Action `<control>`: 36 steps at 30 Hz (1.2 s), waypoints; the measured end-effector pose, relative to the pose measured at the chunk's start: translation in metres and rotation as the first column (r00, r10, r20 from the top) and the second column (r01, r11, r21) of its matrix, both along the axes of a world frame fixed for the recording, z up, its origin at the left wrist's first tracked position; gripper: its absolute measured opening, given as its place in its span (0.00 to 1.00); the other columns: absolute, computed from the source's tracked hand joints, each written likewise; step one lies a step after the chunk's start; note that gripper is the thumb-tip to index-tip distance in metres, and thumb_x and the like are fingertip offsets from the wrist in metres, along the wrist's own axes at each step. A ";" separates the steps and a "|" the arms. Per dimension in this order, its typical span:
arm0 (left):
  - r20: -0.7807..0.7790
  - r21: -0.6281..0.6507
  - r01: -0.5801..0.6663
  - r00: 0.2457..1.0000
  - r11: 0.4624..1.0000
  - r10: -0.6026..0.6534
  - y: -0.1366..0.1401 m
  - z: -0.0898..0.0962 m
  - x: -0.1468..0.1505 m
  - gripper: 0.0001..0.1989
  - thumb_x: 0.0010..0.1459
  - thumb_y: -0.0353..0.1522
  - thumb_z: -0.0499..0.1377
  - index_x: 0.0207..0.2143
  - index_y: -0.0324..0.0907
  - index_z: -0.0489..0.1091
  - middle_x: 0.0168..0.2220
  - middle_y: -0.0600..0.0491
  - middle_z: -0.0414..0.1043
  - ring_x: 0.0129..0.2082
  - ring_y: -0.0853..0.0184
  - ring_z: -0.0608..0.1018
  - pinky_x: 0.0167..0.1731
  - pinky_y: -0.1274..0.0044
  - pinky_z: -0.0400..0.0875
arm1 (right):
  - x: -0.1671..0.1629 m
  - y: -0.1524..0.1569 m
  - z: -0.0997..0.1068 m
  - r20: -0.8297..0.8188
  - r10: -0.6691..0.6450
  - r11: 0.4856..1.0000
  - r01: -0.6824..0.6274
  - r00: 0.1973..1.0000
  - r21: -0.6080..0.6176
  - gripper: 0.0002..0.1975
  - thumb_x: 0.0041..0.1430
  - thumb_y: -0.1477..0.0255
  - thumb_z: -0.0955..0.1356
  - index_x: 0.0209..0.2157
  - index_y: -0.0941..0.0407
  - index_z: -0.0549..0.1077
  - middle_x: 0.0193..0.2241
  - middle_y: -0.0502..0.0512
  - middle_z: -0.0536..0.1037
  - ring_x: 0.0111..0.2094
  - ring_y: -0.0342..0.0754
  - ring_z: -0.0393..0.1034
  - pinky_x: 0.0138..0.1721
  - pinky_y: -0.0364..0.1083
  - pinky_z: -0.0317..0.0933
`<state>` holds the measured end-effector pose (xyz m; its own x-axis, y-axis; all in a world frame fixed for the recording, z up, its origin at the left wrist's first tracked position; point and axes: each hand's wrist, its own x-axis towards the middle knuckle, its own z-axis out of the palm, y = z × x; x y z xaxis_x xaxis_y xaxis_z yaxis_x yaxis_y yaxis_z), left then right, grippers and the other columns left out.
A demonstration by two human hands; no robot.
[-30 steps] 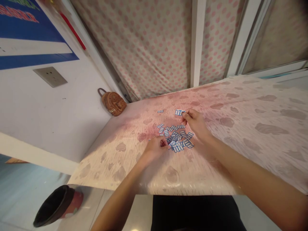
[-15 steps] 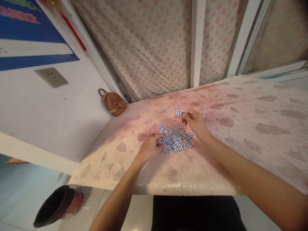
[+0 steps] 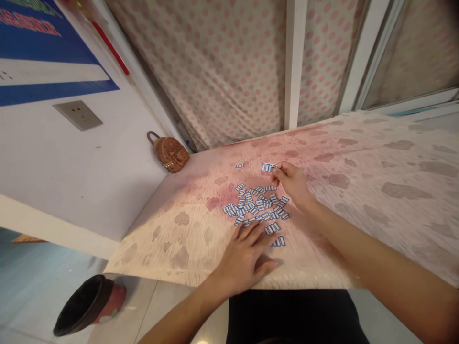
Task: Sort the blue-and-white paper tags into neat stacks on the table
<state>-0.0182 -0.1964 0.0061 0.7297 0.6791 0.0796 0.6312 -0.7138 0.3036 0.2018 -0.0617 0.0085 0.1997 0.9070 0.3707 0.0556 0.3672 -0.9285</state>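
Several small white pieces with blue stripes, like little cards or tiles, lie in a loose pile (image 3: 251,203) on the patterned tablecloth (image 3: 211,258). My left hand (image 3: 247,255) rests at the pile's near side, fingers spread, fingertips touching the nearest pieces. One striped piece (image 3: 278,241) lies partly under its fingers. Beyond the pile, my right hand (image 3: 290,181) pinches a blue-and-white striped piece (image 3: 267,167) by its right end, at or just above the cloth. A single striped piece (image 3: 239,166) lies apart to the left of it.
A small brown backpack-shaped pouch (image 3: 172,154) stands at the table's far left corner against the wall. A dark-rimmed bin (image 3: 103,301) is on the floor at lower left. Dotted curtains (image 3: 229,71) hang behind the table.
My left hand has moved from the pile's left side to its near side and its fingers have spread. Some pieces have shifted left and nearer. The right hand stays nearly still.
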 end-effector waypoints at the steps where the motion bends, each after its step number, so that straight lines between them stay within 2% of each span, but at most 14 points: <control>1: -0.004 0.021 -0.007 1.000 1.000 0.007 0.000 0.000 -0.001 0.31 0.64 0.49 0.52 0.67 0.57 0.53 0.70 0.54 0.51 0.69 0.56 0.54 0.67 0.57 0.47 | 0.000 0.000 0.000 0.001 -0.005 1.000 0.005 1.000 0.000 0.13 0.60 0.63 0.67 0.25 0.54 0.65 0.20 0.50 0.75 0.19 0.42 0.66 0.24 0.43 0.60; 5: -0.016 0.086 -0.035 0.999 0.996 0.036 0.001 -0.002 -0.005 0.32 0.64 0.50 0.51 0.67 0.56 0.52 0.68 0.54 0.55 0.68 0.56 0.57 0.67 0.56 0.48 | 0.001 0.001 -0.001 0.002 0.005 1.000 -0.005 1.000 -0.001 0.12 0.60 0.64 0.67 0.25 0.54 0.65 0.20 0.50 0.75 0.20 0.42 0.66 0.24 0.43 0.60; 9: -0.006 0.151 -0.087 0.996 0.985 0.089 0.006 -0.006 -0.004 0.32 0.65 0.48 0.51 0.68 0.51 0.52 0.67 0.50 0.58 0.66 0.57 0.60 0.66 0.57 0.50 | 0.002 0.001 0.000 0.000 0.018 1.000 -0.018 1.000 -0.002 0.13 0.60 0.63 0.67 0.25 0.54 0.65 0.20 0.50 0.75 0.19 0.42 0.66 0.24 0.43 0.60; 13: 0.002 0.198 -0.136 0.990 0.971 0.139 0.014 -0.005 0.005 0.32 0.64 0.47 0.53 0.67 0.49 0.55 0.68 0.49 0.54 0.65 0.53 0.60 0.63 0.56 0.55 | 0.001 0.001 -0.001 0.001 0.014 1.000 -0.014 1.000 0.001 0.14 0.60 0.61 0.67 0.25 0.54 0.66 0.20 0.50 0.75 0.19 0.42 0.66 0.24 0.42 0.60; 20: 0.011 0.135 -0.112 0.994 0.984 0.112 0.027 -0.002 0.037 0.33 0.62 0.55 0.49 0.66 0.53 0.57 0.71 0.50 0.47 0.68 0.49 0.54 0.64 0.54 0.53 | 0.001 0.003 -0.002 -0.016 0.010 1.000 -0.010 1.000 0.006 0.15 0.58 0.59 0.68 0.25 0.54 0.66 0.19 0.49 0.74 0.19 0.41 0.66 0.23 0.42 0.60; 25: 0.017 0.091 -0.064 0.998 0.994 0.063 0.030 -0.005 0.047 0.33 0.61 0.57 0.47 0.64 0.55 0.60 0.71 0.51 0.46 0.68 0.49 0.53 0.64 0.53 0.52 | 0.002 0.002 0.001 -0.020 0.019 1.000 -0.019 1.000 0.006 0.16 0.57 0.58 0.69 0.25 0.54 0.65 0.18 0.49 0.74 0.19 0.42 0.66 0.23 0.42 0.61; 36: -0.006 0.223 -0.158 0.987 0.962 0.164 0.025 0.003 0.030 0.29 0.63 0.52 0.49 0.59 0.48 0.68 0.65 0.47 0.60 0.65 0.52 0.59 0.64 0.55 0.53 | 0.002 -0.001 0.003 0.015 0.015 1.000 -0.015 1.000 0.014 0.13 0.60 0.62 0.66 0.26 0.54 0.66 0.20 0.50 0.75 0.20 0.42 0.66 0.25 0.43 0.61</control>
